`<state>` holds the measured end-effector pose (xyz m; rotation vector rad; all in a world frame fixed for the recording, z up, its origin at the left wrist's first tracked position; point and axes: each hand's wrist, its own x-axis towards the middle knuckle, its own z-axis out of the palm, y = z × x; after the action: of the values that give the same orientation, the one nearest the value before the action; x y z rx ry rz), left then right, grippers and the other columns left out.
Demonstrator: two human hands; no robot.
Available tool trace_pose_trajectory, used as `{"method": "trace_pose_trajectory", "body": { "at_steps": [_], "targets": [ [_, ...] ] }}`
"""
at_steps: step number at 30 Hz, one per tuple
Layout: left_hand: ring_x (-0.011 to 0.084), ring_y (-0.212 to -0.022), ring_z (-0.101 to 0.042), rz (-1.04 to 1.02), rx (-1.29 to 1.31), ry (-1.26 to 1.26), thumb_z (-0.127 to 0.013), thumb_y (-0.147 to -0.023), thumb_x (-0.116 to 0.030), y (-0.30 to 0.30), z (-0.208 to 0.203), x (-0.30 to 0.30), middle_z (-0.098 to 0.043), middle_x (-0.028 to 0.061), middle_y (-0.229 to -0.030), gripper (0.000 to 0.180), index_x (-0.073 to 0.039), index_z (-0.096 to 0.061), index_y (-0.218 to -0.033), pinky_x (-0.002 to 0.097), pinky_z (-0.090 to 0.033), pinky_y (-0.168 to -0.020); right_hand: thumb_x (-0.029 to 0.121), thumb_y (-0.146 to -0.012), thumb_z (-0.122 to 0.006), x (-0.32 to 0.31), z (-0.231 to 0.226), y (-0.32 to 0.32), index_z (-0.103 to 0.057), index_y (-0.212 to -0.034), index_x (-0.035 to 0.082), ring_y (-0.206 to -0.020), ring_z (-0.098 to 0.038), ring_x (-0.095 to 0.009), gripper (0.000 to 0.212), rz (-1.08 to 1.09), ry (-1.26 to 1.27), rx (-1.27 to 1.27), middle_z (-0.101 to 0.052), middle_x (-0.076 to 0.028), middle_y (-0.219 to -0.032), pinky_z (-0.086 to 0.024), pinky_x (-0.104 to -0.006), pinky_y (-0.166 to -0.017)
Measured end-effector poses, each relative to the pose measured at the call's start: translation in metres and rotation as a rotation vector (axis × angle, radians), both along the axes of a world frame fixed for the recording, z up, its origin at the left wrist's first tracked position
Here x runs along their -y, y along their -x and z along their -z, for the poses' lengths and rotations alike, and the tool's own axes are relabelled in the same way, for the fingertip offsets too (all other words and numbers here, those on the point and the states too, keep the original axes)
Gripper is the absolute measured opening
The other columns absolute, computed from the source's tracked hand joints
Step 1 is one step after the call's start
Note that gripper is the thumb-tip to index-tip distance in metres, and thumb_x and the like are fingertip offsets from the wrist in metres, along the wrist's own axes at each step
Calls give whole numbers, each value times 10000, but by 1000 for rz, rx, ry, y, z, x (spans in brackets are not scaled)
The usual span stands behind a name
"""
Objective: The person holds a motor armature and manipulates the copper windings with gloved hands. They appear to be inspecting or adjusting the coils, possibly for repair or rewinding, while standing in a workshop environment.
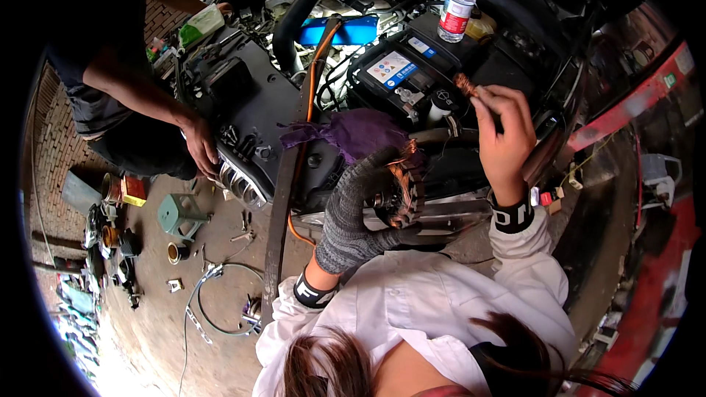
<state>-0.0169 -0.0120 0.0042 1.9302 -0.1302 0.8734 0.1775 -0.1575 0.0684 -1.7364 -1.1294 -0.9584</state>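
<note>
Hair (331,364), copper wire (465,86) in right hand (507,132)

Vehicle repair workshop — open engine bay (250,95) | car battery (393,72) | tools (243,236) on floor (151,334)

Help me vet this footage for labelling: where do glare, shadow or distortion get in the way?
Head view throughout: glare bleaches the floor at lower left; shadow swallows the co-worker's dark top; distortion bows the brick surface near the left rim; left hand and right hand are readable, but strands of the copper wire blend together.
</note>
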Motion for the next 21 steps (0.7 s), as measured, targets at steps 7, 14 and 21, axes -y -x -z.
{"method": "trace_pose_trajectory", "body": {
  "at_steps": [7, 14, 21],
  "targets": [
    [219, -1139, -587, 34, -68, 338, -934, -580, -138, 11, -29, -9, -589, 139, -1262, 902, 1, -470, -1341, 367, -475, -968, -37, -748, -750, 10, 2, -1, -681, -883, -1, -814, -642, -265, 155, -370, 378, -44, -648, -105, -894, -525, -337, -698],
    [170, -1068, -594, -286, 108, 208, -950, -591, -193, -3, 0, -43, -611, 80, -1174, 814, -21, -508, -1253, 319, -500, -909, -22, -728, -771, 13, 1, 9, -635, -843, -5, -801, -673, -239, 178, -907, 481, -483, -674, -125, -876, -523, -314, -691],
    [282, -1208, -557, -165, 85, 125, -907, -648, -257, -34, 10, -24, -541, 159, -1351, 805, -13, -501, -1298, 385, -457, -1001, 47, -953, -594, -15, 15, 32, -588, -1018, 22, -995, -629, -181, 70, -1395, -541, -1265, -626, -127, -1068, -502, -332, -902]
  ]
}}
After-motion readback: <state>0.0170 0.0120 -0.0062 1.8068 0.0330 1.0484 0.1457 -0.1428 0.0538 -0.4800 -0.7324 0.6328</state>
